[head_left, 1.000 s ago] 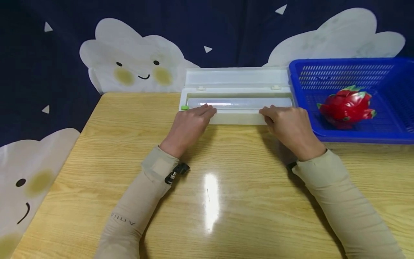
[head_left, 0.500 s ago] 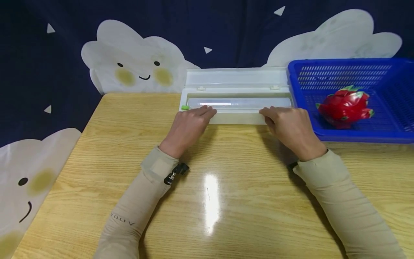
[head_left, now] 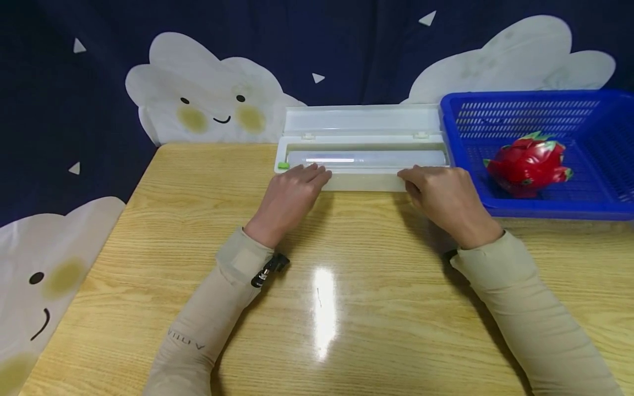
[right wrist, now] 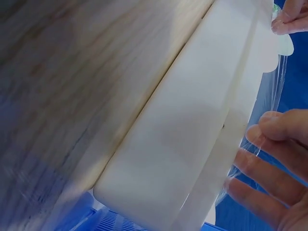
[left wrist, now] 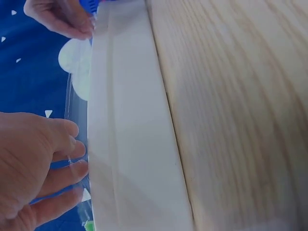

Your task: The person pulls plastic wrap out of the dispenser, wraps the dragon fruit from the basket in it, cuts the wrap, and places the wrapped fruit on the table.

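Both the left hand [head_left: 292, 202] and the right hand [head_left: 442, 201] have eased very slightly toward the person, while the white dispenser box [head_left: 364, 182] between them sits where it sat. I judge that slight shift as film only starting to come out, with little drawn so far. Neither hand is clenched or released: in the wrist views each pinches the clear film [left wrist: 77, 107] between thumb and forefinger, the other fingers spread loosely along it (the film is so see-through that its exact edge is hard to follow). That film stands along the box's front rim; behind it, the roll [head_left: 376, 159] lies in the trough, with a green slider [head_left: 283, 165] at its left end. Farther back, the lid [head_left: 364, 119] is raised. Just right of the box, a blue basket [head_left: 559, 208] holds a red dragon fruit [head_left: 530, 168]; box and basket rest on the wooden table [head_left: 198, 264], before a dark curtain [head_left: 346, 33] printed with clouds.
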{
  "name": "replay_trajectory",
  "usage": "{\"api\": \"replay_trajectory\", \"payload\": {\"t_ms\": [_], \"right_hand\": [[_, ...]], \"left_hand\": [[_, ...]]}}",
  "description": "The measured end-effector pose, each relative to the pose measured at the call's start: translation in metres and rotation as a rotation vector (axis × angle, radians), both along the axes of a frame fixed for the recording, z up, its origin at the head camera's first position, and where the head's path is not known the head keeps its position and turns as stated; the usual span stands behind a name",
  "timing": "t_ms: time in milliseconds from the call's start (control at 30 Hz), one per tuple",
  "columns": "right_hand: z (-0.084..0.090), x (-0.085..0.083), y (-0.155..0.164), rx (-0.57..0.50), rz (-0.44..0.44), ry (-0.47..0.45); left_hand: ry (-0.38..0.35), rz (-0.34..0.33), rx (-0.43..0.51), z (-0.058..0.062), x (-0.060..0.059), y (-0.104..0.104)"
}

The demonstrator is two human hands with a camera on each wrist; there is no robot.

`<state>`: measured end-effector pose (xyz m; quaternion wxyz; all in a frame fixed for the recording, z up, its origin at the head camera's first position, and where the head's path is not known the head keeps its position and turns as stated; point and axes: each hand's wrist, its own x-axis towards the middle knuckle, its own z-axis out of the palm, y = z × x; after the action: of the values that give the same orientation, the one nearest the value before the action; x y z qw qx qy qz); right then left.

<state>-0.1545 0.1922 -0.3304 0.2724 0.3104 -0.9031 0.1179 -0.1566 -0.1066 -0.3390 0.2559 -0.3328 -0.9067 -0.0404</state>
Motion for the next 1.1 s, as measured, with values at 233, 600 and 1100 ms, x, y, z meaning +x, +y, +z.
{"api": "replay_trajectory", "payload": {"t_ms": [233, 600, 1100], "right_hand": [[0.0018, 0.0008, 0.0013, 0.000, 0.016, -0.007], [0.0054, 0.0025, 0.0028, -0.016, 0.009, -0.020], [0.0048, 0.0037, 0.0058, 0.003, 0.038, -0.006]], "left_hand": [[-0.003, -0.006, 0.007, 0.0016, 0.0021, 0.0000], [0.025, -0.015, 0.011, 0.0053, 0.0040, 0.0012], [-0.001, -0.017, -0.009, 0.0064, 0.0085, 0.0001]]}}
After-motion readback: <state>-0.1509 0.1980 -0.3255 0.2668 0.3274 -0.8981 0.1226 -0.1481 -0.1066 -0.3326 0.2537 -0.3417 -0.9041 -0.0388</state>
